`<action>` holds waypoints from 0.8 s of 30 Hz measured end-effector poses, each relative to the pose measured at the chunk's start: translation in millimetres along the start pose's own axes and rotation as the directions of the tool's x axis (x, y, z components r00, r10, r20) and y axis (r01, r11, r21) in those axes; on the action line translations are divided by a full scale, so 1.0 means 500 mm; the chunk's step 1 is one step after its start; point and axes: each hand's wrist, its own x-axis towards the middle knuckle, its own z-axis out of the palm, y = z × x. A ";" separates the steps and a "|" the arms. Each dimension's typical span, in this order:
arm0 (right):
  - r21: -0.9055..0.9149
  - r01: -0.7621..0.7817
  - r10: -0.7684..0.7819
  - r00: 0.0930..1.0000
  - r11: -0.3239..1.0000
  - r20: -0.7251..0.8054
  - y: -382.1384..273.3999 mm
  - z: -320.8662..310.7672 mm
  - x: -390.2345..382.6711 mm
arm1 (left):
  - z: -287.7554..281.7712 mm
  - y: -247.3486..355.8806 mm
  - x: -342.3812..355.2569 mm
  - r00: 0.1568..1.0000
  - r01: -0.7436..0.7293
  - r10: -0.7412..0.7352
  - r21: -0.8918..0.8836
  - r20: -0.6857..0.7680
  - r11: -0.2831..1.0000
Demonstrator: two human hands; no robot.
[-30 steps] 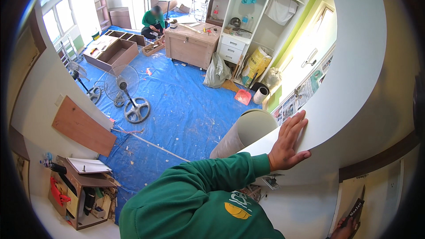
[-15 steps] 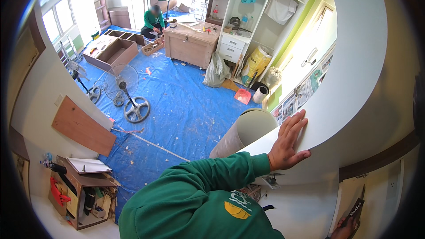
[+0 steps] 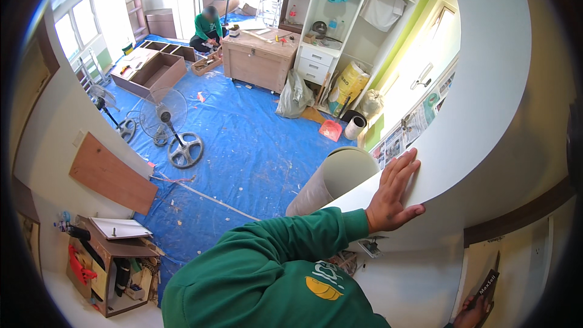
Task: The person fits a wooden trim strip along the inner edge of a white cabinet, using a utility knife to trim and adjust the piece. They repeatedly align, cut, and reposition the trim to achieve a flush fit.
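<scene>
My left hand [image 3: 393, 197] lies flat against the white curved panel [image 3: 480, 121], near its lower edge, fingers stretched out and thumb apart. Its green-sleeved arm [image 3: 291, 234] reaches across from the lower left. At the lower right, my right hand [image 3: 472, 314] is closed around a dark tool [image 3: 487, 288] with pale lettering and a narrow, pointed tip aimed upward. That tip is beside a cream board [image 3: 516, 267] under a brown curved strip [image 3: 516, 212]. The exact kind of tool cannot be told, and most of the right arm is hidden.
A large roll of sheet material [image 3: 328, 179] stands just beyond my left hand. Blue tarp [image 3: 243, 146] covers the floor. Pedestal fan [image 3: 176, 133], wooden chest [image 3: 258, 64] and a tool-filled box [image 3: 118, 267] stand around. Another person [image 3: 208, 27] crouches at the back.
The view has shifted slightly. My left hand stays flat on the panel, and my right hand still holds the dark tool in nearly the same place.
</scene>
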 end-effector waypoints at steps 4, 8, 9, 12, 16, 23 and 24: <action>0.002 -0.020 0.020 1.000 1.000 -0.006 -0.022 0.024 -0.018 | 0.001 -0.002 -0.001 1.000 0.001 -0.001 0.007 0.005 1.000; 0.017 -0.044 0.044 0.999 0.999 -0.010 0.006 -0.006 0.006 | 0.000 -0.002 -0.001 1.000 0.003 -0.003 0.016 0.006 1.000; 0.023 -0.063 0.064 0.998 0.998 -0.020 0.008 -0.009 0.007 | 0.000 -0.002 -0.001 1.000 0.000 -0.001 0.017 0.006 1.000; 0.000 -0.078 0.078 0.996 0.997 -0.047 0.013 -0.014 0.010 | 0.002 0.000 -0.001 1.000 0.002 -0.002 0.009 -0.001 1.000; -0.014 -0.050 0.049 0.998 0.999 -0.037 0.006 -0.008 0.006 | 0.002 -0.004 -0.003 1.000 0.000 0.000 0.028 0.003 1.000; -0.040 -0.079 0.077 0.995 0.996 -0.061 0.008 -0.011 0.010 | 0.001 0.000 -0.005 1.000 0.008 -0.008 0.026 0.007 1.000; -0.040 -0.073 0.071 0.996 0.997 -0.049 0.009 -0.013 0.010 | 0.001 0.000 -0.004 1.000 0.010 -0.011 0.028 0.010 1.000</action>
